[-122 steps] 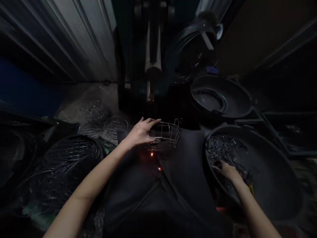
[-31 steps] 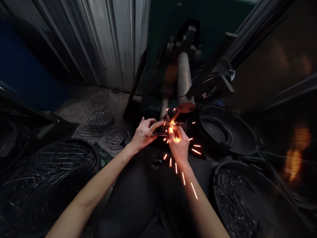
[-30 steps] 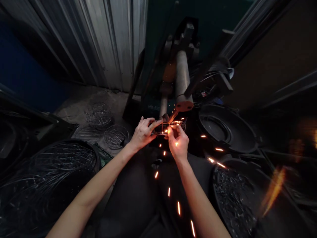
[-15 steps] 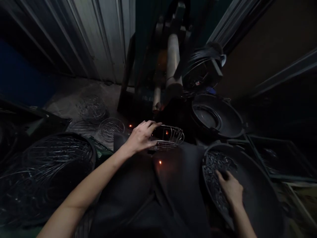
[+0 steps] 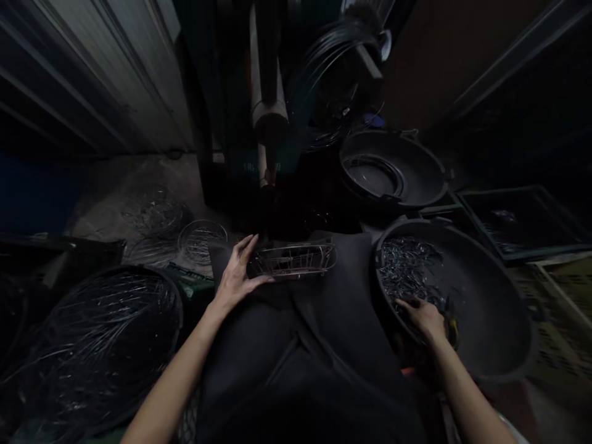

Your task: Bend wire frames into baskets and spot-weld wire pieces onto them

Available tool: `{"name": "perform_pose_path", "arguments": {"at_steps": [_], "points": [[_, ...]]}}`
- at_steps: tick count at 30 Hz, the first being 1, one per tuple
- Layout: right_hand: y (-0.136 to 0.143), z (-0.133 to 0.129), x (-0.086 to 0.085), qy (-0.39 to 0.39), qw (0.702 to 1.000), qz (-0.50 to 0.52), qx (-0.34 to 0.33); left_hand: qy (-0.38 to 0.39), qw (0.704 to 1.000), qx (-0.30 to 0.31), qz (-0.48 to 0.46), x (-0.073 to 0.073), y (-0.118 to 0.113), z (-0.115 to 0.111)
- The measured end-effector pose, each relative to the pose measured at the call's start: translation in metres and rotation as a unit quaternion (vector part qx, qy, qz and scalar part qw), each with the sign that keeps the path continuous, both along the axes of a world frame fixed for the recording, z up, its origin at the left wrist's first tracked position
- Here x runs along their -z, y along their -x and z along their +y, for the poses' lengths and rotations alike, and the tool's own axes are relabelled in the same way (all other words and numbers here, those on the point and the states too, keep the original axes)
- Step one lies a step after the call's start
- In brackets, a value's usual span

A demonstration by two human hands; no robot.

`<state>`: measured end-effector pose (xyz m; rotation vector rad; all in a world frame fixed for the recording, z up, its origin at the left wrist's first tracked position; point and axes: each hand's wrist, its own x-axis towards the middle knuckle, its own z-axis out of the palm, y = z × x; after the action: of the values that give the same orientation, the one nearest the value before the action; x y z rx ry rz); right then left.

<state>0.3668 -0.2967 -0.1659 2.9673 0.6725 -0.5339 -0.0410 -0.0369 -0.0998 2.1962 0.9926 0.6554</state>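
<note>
The left hand (image 5: 235, 277) had fingers spread wide around one wire frame (image 5: 296, 271) at the lap (image 5: 351, 296), grip unclear; the right hand (image 5: 425, 317) half-curled at many metal pieces (image 5: 407, 265) in one of two pans (image 5: 490, 308), hold hidden.

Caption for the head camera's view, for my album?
Left hand on a wire frame, right hand at a basin of metal pieces.
</note>
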Motion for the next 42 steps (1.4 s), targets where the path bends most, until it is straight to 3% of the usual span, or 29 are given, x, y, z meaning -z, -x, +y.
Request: {"name": "perform_pose_path", "arguments": {"at_steps": [2, 5, 7, 13, 18, 21, 23, 25, 27, 30, 33, 35, 42], "points": [[-0.002, -0.003, -0.005, 0.022, 1.0, -0.007, 0.018, 0.009, 1.0, -0.017, -0.023, 0.007, 0.001, -0.007], [0.001, -0.001, -0.01, 0.041, 0.999, -0.006, 0.02, 0.022, 0.999, 0.029, -0.014, 0.01, 0.0, -0.01], [0.006, 0.005, -0.009, 0.043, 0.999, 0.017, 0.004, 0.023, 0.998, 0.052, -0.01, 0.009, -0.002, -0.008], [0.017, 0.013, -0.01, 0.057, 0.996, 0.065, -0.019, 0.003, 0.998, 0.019, -0.057, -0.001, -0.006, -0.002], [0.015, 0.005, -0.041, 0.044, 0.999, 0.011, 0.014, -0.038, 0.996, 0.036, -0.071, -0.025, -0.005, 0.007], [0.033, 0.019, -0.073, -0.106, 0.992, -0.002, 0.067, -0.054, 0.996, 0.038, -0.056, -0.041, -0.01, 0.011], [0.058, 0.039, -0.098, -0.268, 0.956, 0.073, 0.095, -0.058, 0.997, 0.044, -0.031, -0.048, -0.017, 0.013], [0.091, 0.064, -0.121, -0.383, 0.895, 0.212, 0.087, -0.066, 0.996, 0.052, -0.001, -0.051, -0.025, 0.013], [0.125, 0.091, -0.141, -0.414, 0.844, 0.337, 0.06, -0.083, 0.994, 0.064, 0.022, -0.053, -0.031, 0.011], [0.164, 0.129, -0.159, -0.409, 0.794, 0.45, 0.005, -0.123, 0.987, 0.088, 0.047, -0.056, -0.036, 0.007], [0.184, 0.16, -0.159, -0.429, 0.768, 0.475, -0.016, -0.169, 0.978, 0.096, 0.071, -0.06, -0.038, 0.003], [0.189, 0.174, -0.153, -0.452, 0.766, 0.456, -0.028, -0.194, 0.973, 0.089, 0.084, -0.063, -0.039, 0.001], [0.21, 0.189, -0.139, -0.506, 0.81, 0.274, -0.114, -0.194, 0.977, 0.059, 0.07, -0.064, -0.035, 0.007]]}}
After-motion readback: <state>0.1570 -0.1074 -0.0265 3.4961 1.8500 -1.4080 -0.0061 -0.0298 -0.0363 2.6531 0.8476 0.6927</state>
